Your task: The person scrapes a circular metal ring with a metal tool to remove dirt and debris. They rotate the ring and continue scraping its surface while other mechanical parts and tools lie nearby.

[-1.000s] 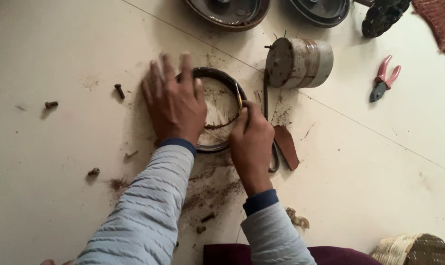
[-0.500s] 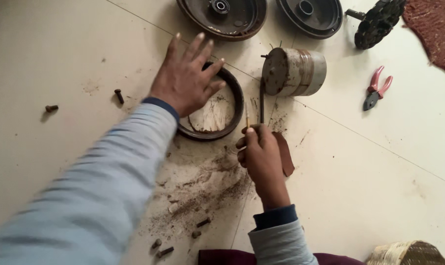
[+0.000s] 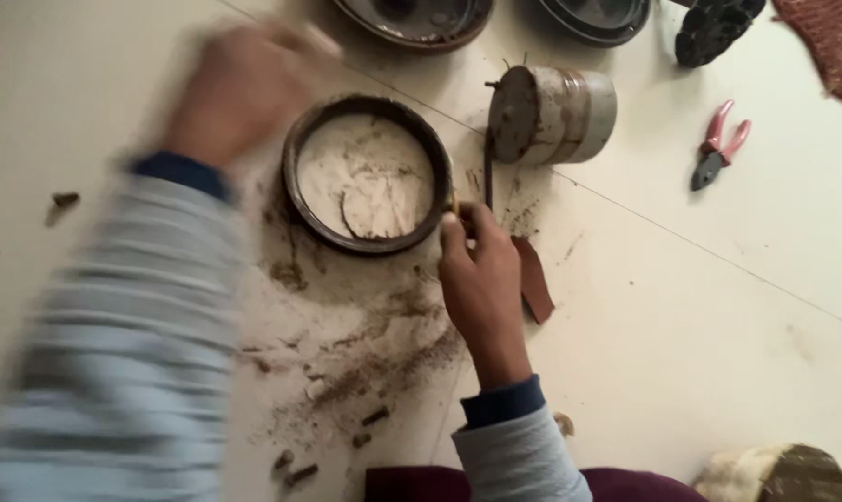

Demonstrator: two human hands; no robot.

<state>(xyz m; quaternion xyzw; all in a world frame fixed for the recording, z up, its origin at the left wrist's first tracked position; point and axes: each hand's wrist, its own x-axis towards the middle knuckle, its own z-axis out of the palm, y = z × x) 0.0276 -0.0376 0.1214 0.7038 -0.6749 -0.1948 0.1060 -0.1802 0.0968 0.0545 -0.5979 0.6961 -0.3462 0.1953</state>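
The right hand (image 3: 481, 279) has its fingers curled around a thin dark tool (image 3: 487, 172), thumb at the right rim of the ring (image 3: 366, 173), which lies flat on the dirty floor (image 3: 700, 325). The left hand (image 3: 240, 88), raised far left of the ring, is too blurred to tell its fingers' spread. A can (image 3: 551, 116) lies on its side just right of the ring; pliers (image 3: 718, 144) lie further right.

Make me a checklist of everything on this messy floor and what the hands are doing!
Surface: pale tiled floor, smeared with brown dirt and crumbs.
Job's things: dark metal ring lying flat; thin dark tool beside it.
Clutter: dirty metal cylinder on its side; red-handled pliers; two round dark dishes at top; brown flat piece.
Hands: right hand grips the tool at the ring's edge; left hand blurred, raised beside the ring.
Cables: nothing seen.
Surroundings: woven mat corner.
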